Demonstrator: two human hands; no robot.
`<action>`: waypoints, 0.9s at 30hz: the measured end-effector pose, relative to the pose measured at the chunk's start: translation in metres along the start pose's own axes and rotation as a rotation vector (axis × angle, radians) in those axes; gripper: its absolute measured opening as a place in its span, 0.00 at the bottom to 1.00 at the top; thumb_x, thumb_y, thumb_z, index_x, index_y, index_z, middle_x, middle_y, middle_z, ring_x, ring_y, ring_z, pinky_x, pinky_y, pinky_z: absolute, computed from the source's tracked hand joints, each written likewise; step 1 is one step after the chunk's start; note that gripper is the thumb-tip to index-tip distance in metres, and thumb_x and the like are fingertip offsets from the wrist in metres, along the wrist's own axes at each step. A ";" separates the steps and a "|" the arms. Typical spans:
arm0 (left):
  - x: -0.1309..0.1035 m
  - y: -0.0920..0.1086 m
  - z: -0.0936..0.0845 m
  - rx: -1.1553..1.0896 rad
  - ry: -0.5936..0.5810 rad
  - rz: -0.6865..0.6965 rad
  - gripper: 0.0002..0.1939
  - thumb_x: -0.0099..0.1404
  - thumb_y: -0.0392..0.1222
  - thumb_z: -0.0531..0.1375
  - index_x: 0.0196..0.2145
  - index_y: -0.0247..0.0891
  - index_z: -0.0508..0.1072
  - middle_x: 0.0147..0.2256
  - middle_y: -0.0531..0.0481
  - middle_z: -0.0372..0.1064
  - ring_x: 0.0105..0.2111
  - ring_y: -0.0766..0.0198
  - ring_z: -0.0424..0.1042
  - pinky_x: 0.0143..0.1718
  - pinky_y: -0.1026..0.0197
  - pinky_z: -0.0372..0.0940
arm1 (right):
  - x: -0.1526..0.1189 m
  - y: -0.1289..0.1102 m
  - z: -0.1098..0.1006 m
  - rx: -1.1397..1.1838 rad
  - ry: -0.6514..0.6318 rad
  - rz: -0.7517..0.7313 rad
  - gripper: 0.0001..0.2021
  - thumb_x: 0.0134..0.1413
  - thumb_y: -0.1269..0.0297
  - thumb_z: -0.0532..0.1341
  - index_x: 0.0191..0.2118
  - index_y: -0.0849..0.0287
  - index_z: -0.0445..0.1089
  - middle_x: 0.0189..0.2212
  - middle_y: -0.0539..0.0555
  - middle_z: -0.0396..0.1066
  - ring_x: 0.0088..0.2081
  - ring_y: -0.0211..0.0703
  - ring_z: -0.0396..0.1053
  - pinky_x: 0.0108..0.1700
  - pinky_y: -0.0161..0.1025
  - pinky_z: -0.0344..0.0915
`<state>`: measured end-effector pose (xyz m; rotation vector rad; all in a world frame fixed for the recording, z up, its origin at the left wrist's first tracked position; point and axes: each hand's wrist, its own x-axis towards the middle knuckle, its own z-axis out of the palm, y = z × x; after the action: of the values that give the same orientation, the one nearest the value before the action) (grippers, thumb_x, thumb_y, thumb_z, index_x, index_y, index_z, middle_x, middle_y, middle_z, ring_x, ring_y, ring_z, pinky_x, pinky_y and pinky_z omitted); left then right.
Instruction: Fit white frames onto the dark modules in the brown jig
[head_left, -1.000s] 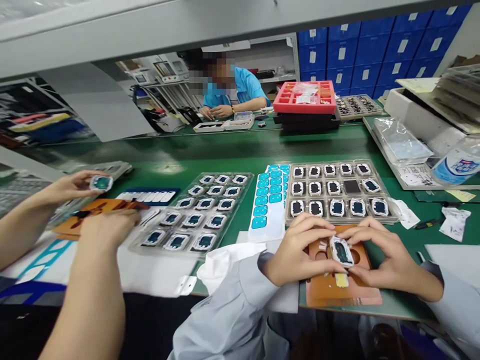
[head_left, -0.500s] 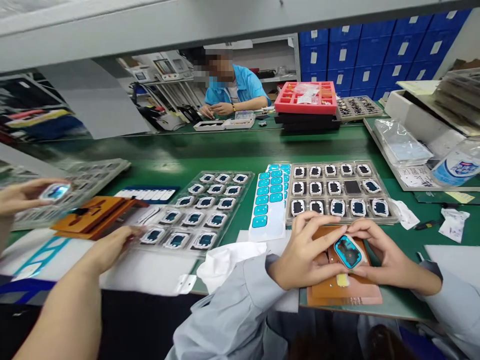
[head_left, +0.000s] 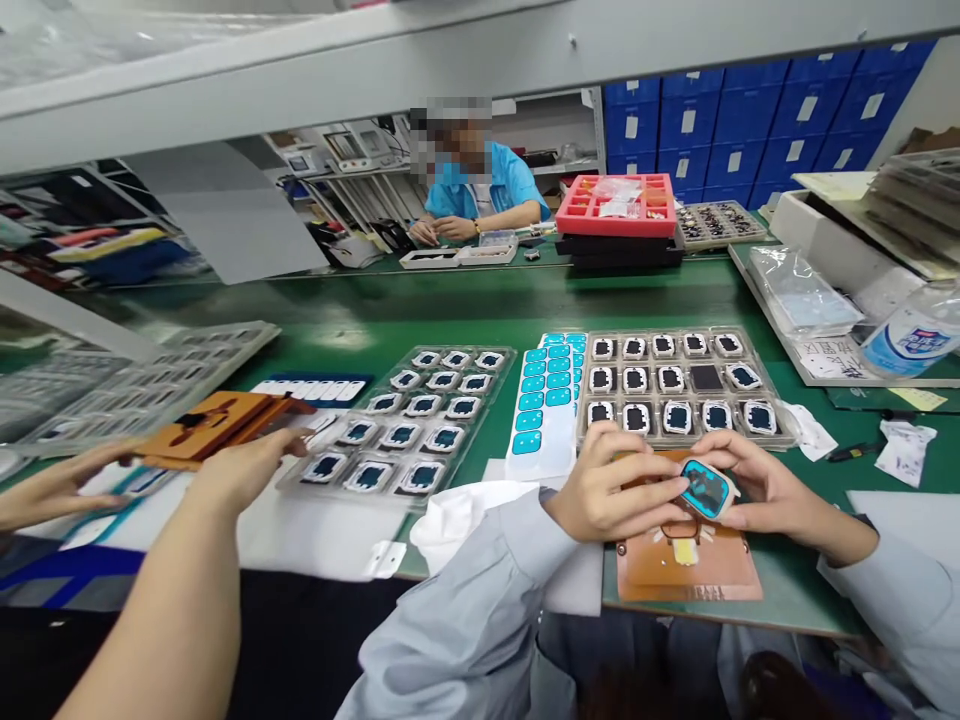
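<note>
Case (head_left: 709, 490) shifted rightward, left hand (head_left: 606, 488) and right hand (head_left: 772, 490) arched, fingers (head_left: 660, 490) clamped on it

A parts tray (head_left: 784, 418) blocks the low path ahead of the left hand (head_left: 619, 490). Beyond it, green bench (head_left: 420, 318) stretches open sideways.

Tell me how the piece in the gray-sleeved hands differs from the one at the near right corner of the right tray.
The held piece shows a bright teal border around its dark middle; the tray piece shows a white one. The held piece is tilted between the left hand and right hand; the tray piece lies in a pocket of the right tray. Both have a dark middle inside a lighter border.
</note>
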<state>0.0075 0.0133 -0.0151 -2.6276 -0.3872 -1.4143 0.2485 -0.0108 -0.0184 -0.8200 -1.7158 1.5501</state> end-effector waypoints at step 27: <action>-0.012 -0.085 -0.027 0.453 -0.466 -1.693 0.24 0.54 0.59 0.66 0.43 0.40 0.72 0.58 0.39 0.53 0.60 0.40 0.51 0.56 0.43 0.54 | 0.073 0.024 -0.095 -1.272 0.378 -0.108 0.19 0.61 0.59 0.53 0.51 0.58 0.73 0.48 0.59 0.76 0.48 0.59 0.69 0.50 0.53 0.65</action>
<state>-0.0445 0.0860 -0.0105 -1.8375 -2.8930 -0.4773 0.2849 0.1054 -0.0313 -1.4281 -2.2771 0.0195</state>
